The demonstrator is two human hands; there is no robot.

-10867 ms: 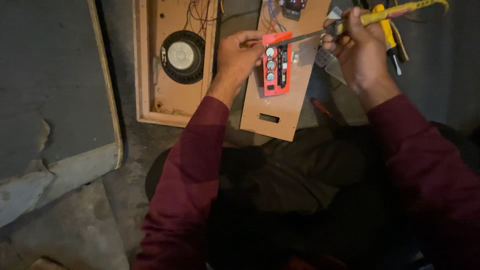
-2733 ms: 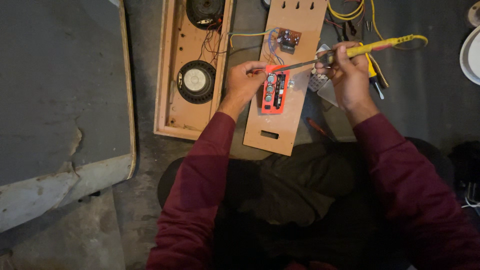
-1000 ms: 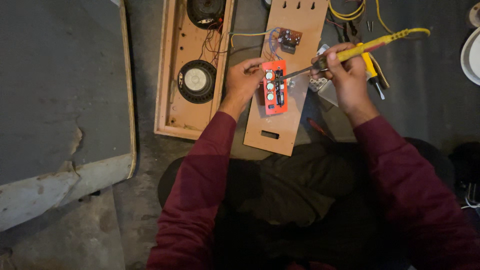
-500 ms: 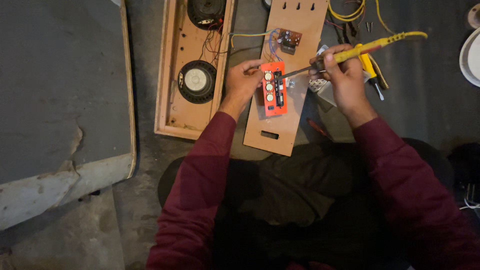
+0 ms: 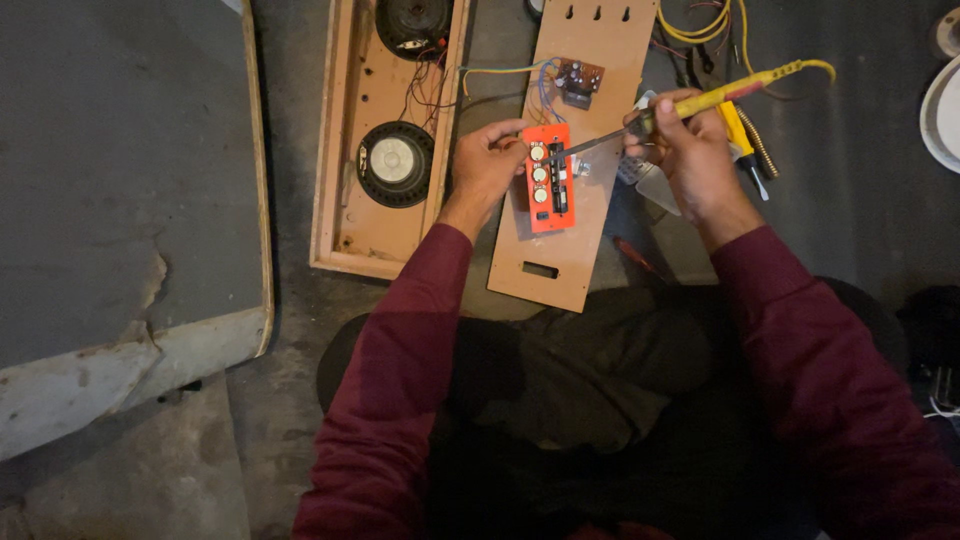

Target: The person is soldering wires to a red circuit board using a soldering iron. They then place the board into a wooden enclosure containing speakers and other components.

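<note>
My left hand [image 5: 487, 160] grips the left edge of a small red panel [image 5: 549, 180] with round knobs, which lies on a long wooden board [image 5: 560, 250]. My right hand [image 5: 690, 155] holds a yellow-handled soldering iron [image 5: 720, 95]; its metal tip reaches to the red panel's upper right edge. A small circuit board [image 5: 580, 80] with wires sits higher on the same wooden board.
An open wooden speaker box [image 5: 345, 200] with two round speakers [image 5: 395, 163] lies to the left. A large grey panel [image 5: 120, 170] lies further left. Yellow wires [image 5: 700, 20] and a yellow tool [image 5: 742, 140] sit at the upper right, a white dish [image 5: 940, 110] at the right edge.
The view has shifted little over the last seconds. The soldering iron's tip has moved slightly along the top of the red panel, while my left hand keeps its grip on the panel.
</note>
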